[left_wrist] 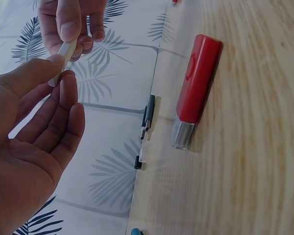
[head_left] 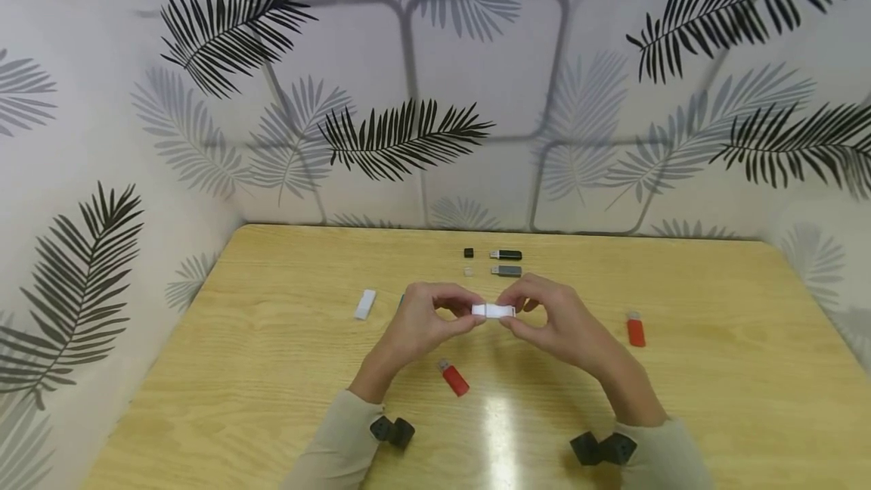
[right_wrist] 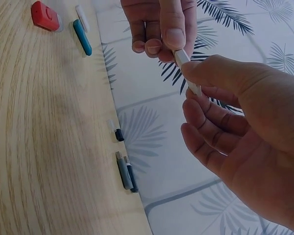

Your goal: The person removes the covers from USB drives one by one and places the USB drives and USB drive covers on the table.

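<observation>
Both hands hold a white USB flash drive (head_left: pixel 499 311) level above the table, one at each end. A seam shows near its left end. My left hand (head_left: pixel 423 316) pinches the short left part between thumb and index finger. With thumb and fingertips, my right hand (head_left: pixel 559 317) grips the longer right part. Fingertips cover portions of the drive in both wrist views. Below the left hand lies a red USB flash drive (head_left: pixel 455 380) with its metal plug bare. A second red USB drive (head_left: pixel 636 330) rests to the right of the right hand.
At the back lie a black USB drive (head_left: pixel 507 255), a grey one (head_left: pixel 508 271), a black cap (head_left: pixel 468 252) and a clear cap (head_left: pixel 468 271). To the left is a white stick (head_left: pixel 365 304); a teal stick (right_wrist: pixel 82 37) lies beside it. A patterned wall (head_left: pixel 435 195) borders the table.
</observation>
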`<state>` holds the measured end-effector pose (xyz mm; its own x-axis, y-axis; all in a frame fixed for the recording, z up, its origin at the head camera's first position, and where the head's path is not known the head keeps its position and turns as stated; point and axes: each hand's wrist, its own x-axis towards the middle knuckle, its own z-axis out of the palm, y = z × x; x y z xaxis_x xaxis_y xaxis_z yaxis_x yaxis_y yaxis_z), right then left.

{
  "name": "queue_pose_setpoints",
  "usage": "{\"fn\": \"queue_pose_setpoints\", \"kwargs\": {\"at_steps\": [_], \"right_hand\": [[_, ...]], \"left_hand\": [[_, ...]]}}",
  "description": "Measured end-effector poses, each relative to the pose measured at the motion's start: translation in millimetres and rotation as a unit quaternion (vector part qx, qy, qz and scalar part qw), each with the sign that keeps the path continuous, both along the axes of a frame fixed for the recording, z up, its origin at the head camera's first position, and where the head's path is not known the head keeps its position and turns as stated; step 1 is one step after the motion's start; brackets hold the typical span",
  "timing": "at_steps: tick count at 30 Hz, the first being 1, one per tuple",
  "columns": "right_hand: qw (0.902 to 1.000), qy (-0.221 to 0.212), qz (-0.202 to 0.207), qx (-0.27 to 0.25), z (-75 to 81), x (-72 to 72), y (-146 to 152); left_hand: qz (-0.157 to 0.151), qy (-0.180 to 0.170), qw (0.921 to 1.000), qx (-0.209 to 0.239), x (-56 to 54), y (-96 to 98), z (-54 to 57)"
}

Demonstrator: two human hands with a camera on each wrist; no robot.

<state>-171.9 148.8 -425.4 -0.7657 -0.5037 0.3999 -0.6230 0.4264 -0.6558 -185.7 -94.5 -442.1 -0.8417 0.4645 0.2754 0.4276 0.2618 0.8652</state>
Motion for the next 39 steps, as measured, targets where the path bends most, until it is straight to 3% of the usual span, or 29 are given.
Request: {"fn": "queue_pose_setpoints", "kwargs": {"at_steps": [13, 31, 39], "right_hand": [[0.9998, 0.007, 0.012, -0.01, -0.2, -0.3, 1], [0.998, 0.044, 0.035, -0.027, 5.3, 2.7, 1], [0.9976, 0.056, 0.03, -0.029, 10.9, 4.0, 0]], "left_hand": [[-0.009, -0.001, 0.9999, 0.009, -1.7, -1.1, -0.9], [-0.028, 0.004, 0.9991, 0.033, -0.1, -4.7, 6.5], [-0.023, 0.009, 0.9994, 0.025, 0.2, -6.4, 15.8]]}}
